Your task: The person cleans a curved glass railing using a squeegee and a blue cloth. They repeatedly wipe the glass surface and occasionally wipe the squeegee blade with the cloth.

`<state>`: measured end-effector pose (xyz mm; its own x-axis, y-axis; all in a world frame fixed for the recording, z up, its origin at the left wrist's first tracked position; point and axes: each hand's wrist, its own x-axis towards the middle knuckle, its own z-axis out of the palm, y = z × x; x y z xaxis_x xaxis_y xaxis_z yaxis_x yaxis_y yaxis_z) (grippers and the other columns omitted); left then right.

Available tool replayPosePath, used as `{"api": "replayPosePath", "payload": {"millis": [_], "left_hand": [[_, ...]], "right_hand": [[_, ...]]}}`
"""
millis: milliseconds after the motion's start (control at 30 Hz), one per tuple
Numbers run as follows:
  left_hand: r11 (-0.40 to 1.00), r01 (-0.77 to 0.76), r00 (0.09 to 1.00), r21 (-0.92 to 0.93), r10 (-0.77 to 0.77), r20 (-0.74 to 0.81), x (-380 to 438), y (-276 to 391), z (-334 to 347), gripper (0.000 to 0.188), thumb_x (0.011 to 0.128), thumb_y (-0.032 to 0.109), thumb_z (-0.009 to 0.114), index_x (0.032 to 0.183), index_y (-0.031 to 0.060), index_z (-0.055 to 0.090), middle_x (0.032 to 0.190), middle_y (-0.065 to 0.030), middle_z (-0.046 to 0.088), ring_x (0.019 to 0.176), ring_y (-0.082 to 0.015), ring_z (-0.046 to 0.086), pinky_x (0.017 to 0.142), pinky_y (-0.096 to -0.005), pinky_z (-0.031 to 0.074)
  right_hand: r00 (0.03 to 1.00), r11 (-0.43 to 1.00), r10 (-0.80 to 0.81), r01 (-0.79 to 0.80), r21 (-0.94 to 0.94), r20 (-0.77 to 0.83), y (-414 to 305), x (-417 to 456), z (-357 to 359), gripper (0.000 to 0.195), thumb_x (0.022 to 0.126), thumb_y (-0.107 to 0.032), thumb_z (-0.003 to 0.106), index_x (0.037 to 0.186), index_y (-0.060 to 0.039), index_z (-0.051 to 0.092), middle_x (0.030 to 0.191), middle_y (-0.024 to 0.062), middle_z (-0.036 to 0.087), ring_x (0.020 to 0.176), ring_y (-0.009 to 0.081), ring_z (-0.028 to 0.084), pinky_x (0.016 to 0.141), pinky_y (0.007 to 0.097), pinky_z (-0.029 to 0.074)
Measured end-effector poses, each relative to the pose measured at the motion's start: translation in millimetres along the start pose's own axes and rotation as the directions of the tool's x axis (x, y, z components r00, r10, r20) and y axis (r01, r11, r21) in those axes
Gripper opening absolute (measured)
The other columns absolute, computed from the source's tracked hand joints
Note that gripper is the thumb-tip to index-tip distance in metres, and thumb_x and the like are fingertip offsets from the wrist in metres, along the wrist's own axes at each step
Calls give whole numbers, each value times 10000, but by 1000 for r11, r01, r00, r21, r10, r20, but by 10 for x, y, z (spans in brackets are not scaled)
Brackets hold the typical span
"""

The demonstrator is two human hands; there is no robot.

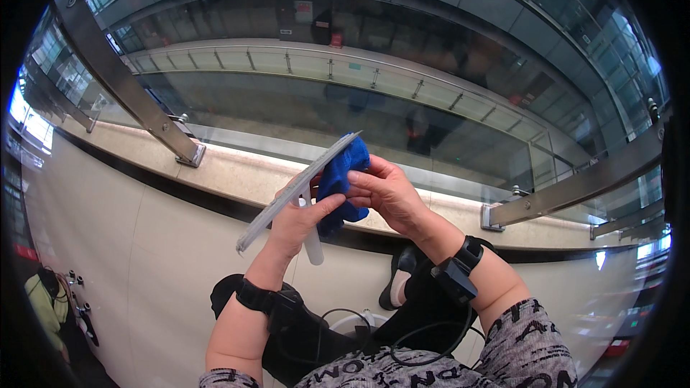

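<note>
My left hand [299, 215] holds a light grey window squeegee [296, 186] near its handle, with the long bar tilted from lower left to upper right. A blue cloth [339, 172] lies bunched against the right side of the bar. My left thumb presses on the cloth. With its thumb and fingers, my right hand [380, 188] grips the cloth's right edge. The squeegee's pale handle end [314, 250] points down below my left hand. Part of my left fingers is hidden behind the bar.
Beyond my hands stands a glass railing panel [242, 108] on a stone ledge [232, 172], between a left metal post [129, 86] and a right metal post [571, 188]. A person in a light green top [48, 307] is at the far lower left. Black cables [345, 318] hang by my lap.
</note>
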<state>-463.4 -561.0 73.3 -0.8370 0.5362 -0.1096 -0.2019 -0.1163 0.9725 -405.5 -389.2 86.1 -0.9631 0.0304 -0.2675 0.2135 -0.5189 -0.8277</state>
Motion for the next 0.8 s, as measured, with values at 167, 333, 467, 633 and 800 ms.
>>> {"api": "replayPosePath", "payload": {"millis": [167,333,467,633,800], "left_hand": [[997,69,995,-34,-71,-70,9,-63,-27,352,793,170,734,1094,36,609,912,-34,606,773,-82,569,578,-209,455],[991,94,984,-99,-107,-140,21,-145,-51,242,830,210,694,1009,62,623,796,9,558,608,-56,512,486,-206,418],[983,76,981,-165,-103,-165,11,-154,-50,224,856,239,659,989,67,608,802,8,545,590,-66,509,470,-209,423],[978,93,977,-184,-125,-170,30,-129,-36,245,868,280,640,991,76,584,818,8,525,605,-68,509,459,-208,420],[986,112,975,-127,-134,-178,52,-142,-24,283,849,309,668,997,82,584,834,10,522,643,-69,510,457,-204,414]], "right_hand": [[1000,997,-30,30,-71,5,38,11,32,290,841,-135,685,1114,-97,593,987,10,625,848,76,597,728,215,508],[1000,996,-1,-1,-85,-32,29,1,18,289,839,-171,690,1102,-114,583,959,-13,611,832,62,578,743,212,487],[997,999,-1,-4,-53,-81,12,-13,52,279,853,-198,673,1098,-128,561,921,-33,586,784,55,560,734,207,475],[998,1000,-9,7,-31,-63,34,3,2,258,870,-212,651,1099,-139,555,909,-46,575,755,46,544,730,205,470],[999,998,5,-7,-56,-42,71,28,-32,262,879,-265,644,1100,-160,548,917,-48,556,770,39,507,729,209,435]]}}
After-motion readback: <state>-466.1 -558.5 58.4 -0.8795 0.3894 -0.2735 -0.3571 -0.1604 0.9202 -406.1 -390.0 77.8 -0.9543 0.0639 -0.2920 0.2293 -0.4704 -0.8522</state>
